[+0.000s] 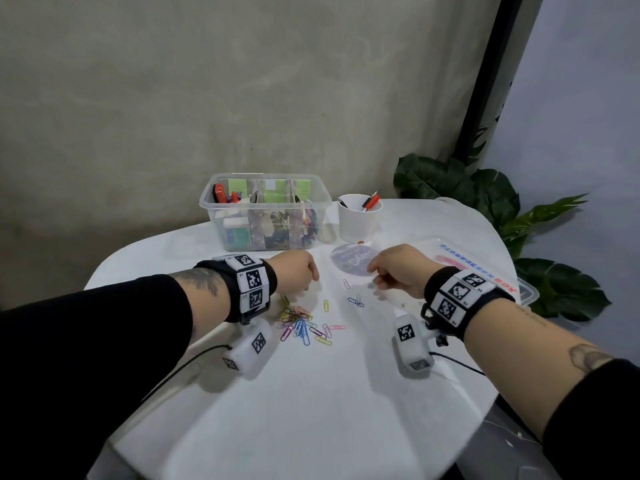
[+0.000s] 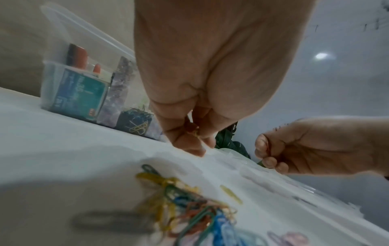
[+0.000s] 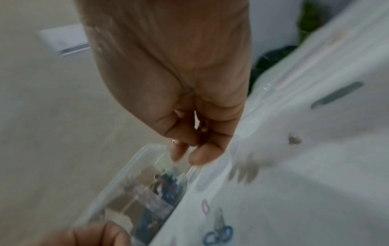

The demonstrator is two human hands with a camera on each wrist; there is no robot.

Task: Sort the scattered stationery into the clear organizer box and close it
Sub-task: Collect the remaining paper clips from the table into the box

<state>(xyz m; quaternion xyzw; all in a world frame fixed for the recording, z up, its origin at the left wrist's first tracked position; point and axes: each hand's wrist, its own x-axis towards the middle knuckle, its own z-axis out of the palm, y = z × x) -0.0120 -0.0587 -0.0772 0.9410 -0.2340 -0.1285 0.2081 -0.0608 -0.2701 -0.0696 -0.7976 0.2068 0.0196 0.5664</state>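
Paper clips (image 1: 302, 324) light, slick, tangle-prone: pinch by wire loops. Left hand (image 1: 293, 270) fingers curled, pinching clips; right hand (image 1: 398, 269) curled, contents unclear.

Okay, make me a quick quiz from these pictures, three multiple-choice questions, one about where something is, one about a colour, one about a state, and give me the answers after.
1. Where does the white cup stand relative to the clear organizer box?
A. to its right
B. inside it
C. to its left

2. What colour is the table?
A. black
B. white
C. red

3. What state is the organizer box in?
A. closed with its lid
B. tipped on its side
C. upright and open

Answers:
1. A: in the head view the cup with pens stands beside the box, on its right.
2. B: the bare surface under the scattered paper clips is white.
3. C: the box's rim is uncovered, and the lid lies on the table to the right, beyond the right hand.
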